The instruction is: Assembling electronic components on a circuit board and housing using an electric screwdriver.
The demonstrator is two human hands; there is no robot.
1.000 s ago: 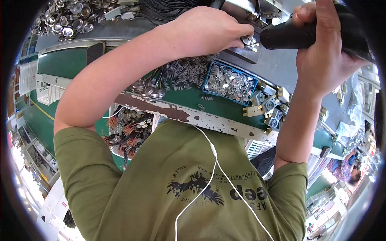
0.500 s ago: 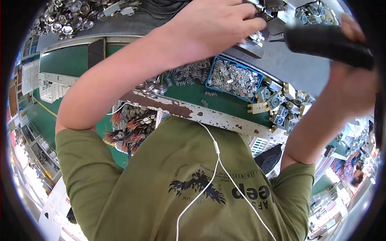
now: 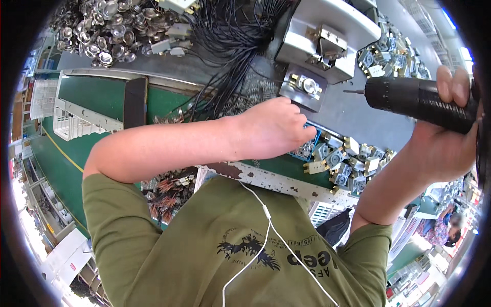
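Note:
My left hand (image 3: 279, 128) reaches over the blue tray (image 3: 318, 137) of small metal pieces. Its fingers are curled, and the fingertips are hidden, so what they hold cannot be made out. Raised at the right, my right hand (image 3: 445, 138) grips a black electric screwdriver (image 3: 414, 97), its thin bit pointing left. Between the hands, a small round metal part with brass-coloured terminals (image 3: 308, 85) sits on a dark fixture block (image 3: 300, 100). Behind the block stands a bent metal housing (image 3: 353, 30) with a clamp-like mechanism (image 3: 327, 46).
Grey switch-like parts with terminals (image 3: 340, 158) are heaped along the bench's near edge, and more (image 3: 394, 56) lie at the far right. Black cables (image 3: 230, 46) and shiny metal cups (image 3: 105, 38) cover the far left. Small springs (image 3: 258, 84) lie beside the cables. A chipped white rail (image 3: 266, 176) runs before me.
My left hand has come back from the fixture toward me, to the blue tray, uncovering the round part. My right hand still holds the screwdriver, now slightly lower in the picture. The view has shifted.

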